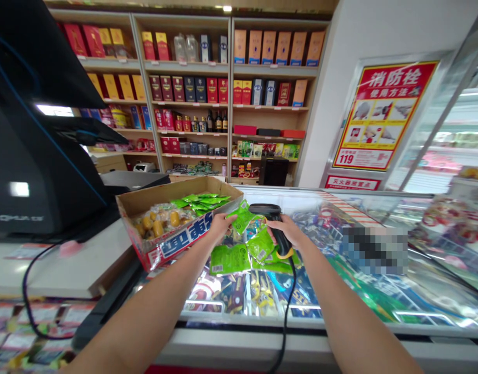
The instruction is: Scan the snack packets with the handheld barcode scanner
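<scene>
Pinched at its edge in my left hand [222,225] is a small green snack packet [242,218], held up above the glass. My right hand [288,230] is wrapped round a black barcode scanner [282,236], whose head is beside the packet and whose cable hangs toward me. Below both hands, several more green packets [230,261] lie on the glass top of a chest freezer [207,322]. Close to my left hand stands an open cardboard box [132,228], with green packets [202,201] and wrapped yellow-brown snacks [158,228] inside.
A black checkout terminal [40,171] stands on the white counter [102,257] at left. Frozen goods show through the freezer's glass. Shelves [231,67] of boxed goods line the back wall. A red fire-hydrant sign [382,114] hangs at right. A pixelated patch hides something on the freezer.
</scene>
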The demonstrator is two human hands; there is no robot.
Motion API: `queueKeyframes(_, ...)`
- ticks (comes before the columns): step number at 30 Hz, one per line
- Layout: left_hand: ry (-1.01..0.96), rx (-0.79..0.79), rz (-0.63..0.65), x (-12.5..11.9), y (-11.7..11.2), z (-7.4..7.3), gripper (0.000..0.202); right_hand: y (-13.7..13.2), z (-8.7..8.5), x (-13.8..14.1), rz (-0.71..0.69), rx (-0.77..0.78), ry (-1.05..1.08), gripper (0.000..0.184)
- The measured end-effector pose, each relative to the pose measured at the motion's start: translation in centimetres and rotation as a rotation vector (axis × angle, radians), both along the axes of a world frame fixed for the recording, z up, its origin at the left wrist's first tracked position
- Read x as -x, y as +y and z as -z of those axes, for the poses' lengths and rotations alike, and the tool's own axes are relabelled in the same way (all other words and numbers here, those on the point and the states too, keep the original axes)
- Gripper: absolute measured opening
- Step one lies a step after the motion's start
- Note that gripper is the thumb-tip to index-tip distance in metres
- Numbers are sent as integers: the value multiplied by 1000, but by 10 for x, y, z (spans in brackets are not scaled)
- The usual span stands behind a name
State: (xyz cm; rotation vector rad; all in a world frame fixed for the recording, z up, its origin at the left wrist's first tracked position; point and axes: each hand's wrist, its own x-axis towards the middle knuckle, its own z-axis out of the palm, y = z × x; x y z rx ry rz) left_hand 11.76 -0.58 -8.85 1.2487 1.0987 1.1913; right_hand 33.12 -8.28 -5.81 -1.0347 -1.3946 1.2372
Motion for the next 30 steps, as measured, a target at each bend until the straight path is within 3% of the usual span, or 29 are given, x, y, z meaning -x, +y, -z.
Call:
queueKeyframes(4, 89, -84, -69, 2, 4, 4, 31, -4, -6, -9, 19, -48, -88, 26)
queueKeyframes(11, 340, -380, -115, 7, 3, 0, 22, -3, -4, -11, 17, -55, -96, 25)
queueKeyframes(25, 431, -470, -61, 7, -1, 1, 27, -3, -4, -13, 15, -44, -86, 26)
queueKeyframes(30, 459, -520, -132, 8, -3, -11, 31, -4, -6, -2, 51, -20, 10, 27)
